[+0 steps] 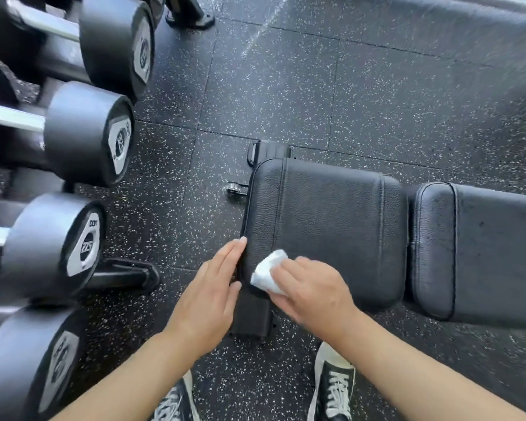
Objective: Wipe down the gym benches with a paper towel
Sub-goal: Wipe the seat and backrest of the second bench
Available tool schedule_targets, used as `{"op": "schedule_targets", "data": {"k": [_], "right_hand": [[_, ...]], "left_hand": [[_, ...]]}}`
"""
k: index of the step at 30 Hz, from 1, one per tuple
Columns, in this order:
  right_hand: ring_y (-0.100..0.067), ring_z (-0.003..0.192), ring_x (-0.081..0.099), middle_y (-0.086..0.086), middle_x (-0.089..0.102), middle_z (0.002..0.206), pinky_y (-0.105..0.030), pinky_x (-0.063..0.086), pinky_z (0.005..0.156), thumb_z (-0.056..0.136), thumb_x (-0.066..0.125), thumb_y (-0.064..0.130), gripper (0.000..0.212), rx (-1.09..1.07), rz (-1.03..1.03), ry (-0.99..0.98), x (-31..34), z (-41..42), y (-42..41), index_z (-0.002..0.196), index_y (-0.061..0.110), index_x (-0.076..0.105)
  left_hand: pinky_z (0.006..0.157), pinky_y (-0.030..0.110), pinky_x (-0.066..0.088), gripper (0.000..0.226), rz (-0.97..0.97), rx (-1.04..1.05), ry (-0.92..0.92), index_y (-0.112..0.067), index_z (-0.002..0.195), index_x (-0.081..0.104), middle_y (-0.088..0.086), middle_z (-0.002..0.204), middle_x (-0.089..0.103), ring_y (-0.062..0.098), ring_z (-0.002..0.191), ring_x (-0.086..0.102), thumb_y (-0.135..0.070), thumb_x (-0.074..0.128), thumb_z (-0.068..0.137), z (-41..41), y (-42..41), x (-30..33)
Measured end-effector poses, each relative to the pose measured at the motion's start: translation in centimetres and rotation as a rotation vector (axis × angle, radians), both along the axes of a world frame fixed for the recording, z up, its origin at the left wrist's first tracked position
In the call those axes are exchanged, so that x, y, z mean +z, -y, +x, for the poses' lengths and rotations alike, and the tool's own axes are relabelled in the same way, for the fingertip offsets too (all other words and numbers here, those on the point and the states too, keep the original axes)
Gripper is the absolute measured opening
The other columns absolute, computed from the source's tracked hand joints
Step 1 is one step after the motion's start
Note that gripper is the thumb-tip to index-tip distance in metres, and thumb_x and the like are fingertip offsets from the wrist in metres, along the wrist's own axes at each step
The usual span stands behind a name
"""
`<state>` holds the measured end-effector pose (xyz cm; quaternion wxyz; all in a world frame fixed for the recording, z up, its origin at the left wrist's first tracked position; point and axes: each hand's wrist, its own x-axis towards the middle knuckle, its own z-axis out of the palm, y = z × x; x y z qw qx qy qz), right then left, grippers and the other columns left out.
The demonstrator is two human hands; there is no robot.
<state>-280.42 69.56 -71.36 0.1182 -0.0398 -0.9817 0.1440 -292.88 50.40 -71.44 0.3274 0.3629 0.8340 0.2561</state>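
Observation:
A black padded gym bench lies across the floor, its seat pad (328,220) nearest me and its back pad (492,253) running off to the right. My right hand (313,294) holds a crumpled white paper towel (268,271) and presses it on the near left corner of the seat pad. With fingers straight, my left hand (210,293) lies flat against the seat pad's left edge, just left of the towel.
A rack of black dumbbells (88,135) fills the left side, close to the bench end. The bench's black frame foot (252,317) sticks out below the seat. A second bench pad (438,22) crosses the top right. My two shoes (336,387) stand on the speckled rubber floor.

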Motion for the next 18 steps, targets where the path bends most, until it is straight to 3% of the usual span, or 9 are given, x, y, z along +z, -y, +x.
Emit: {"op": "schedule_targets", "data": {"k": [6, 12, 16, 18], "right_hand": [[-0.021, 0.061, 0.041, -0.001, 0.053, 0.076, -0.034, 0.032, 0.050, 0.097, 0.065, 0.026, 0.019, 0.169, 0.039, -0.048, -1.1, -2.3, 2.2, 0.081, 0.016, 0.061], [-0.020, 0.061, 0.034, -0.001, 0.048, 0.075, -0.035, 0.031, 0.050, 0.095, 0.064, 0.010, 0.010, 0.316, 0.120, 0.038, -0.4, 4.4, -4.5, 0.086, 0.014, 0.066], [-0.022, 0.061, 0.038, -0.002, 0.051, 0.080, -0.037, 0.037, 0.049, 0.098, 0.060, 0.012, 0.004, 0.316, 0.143, 0.155, 0.9, 10.2, -10.3, 0.097, 0.012, 0.064], [-0.022, 0.062, 0.039, -0.001, 0.051, 0.079, -0.037, 0.038, 0.048, 0.100, 0.057, 0.013, 0.009, 0.316, 0.153, 0.161, 1.0, 11.0, -11.1, 0.096, 0.012, 0.065]], "left_hand": [[0.127, 0.038, 0.028, 0.063, -0.014, 0.071, 0.032, -0.043, 0.163, 0.022, -0.027, 0.168, 0.023, 0.001, 0.154, 0.025, -0.023, 0.042, 0.107, -1.3, 1.7, -0.2], [0.123, 0.029, 0.026, 0.064, -0.025, 0.051, -0.015, -0.043, 0.161, 0.021, -0.030, 0.160, 0.029, -0.004, 0.150, 0.026, -0.024, 0.049, 0.107, -1.3, -0.4, 1.3], [0.129, 0.039, 0.024, 0.063, -0.028, 0.045, -0.085, -0.024, 0.163, 0.029, -0.008, 0.168, 0.027, 0.010, 0.156, 0.023, -0.021, 0.053, 0.105, -0.6, -3.8, 2.2], [0.128, 0.037, 0.021, 0.062, -0.027, 0.059, -0.139, -0.020, 0.162, 0.033, -0.003, 0.168, 0.024, 0.015, 0.155, 0.023, -0.021, 0.054, 0.104, -0.3, -5.5, 2.3]]}}
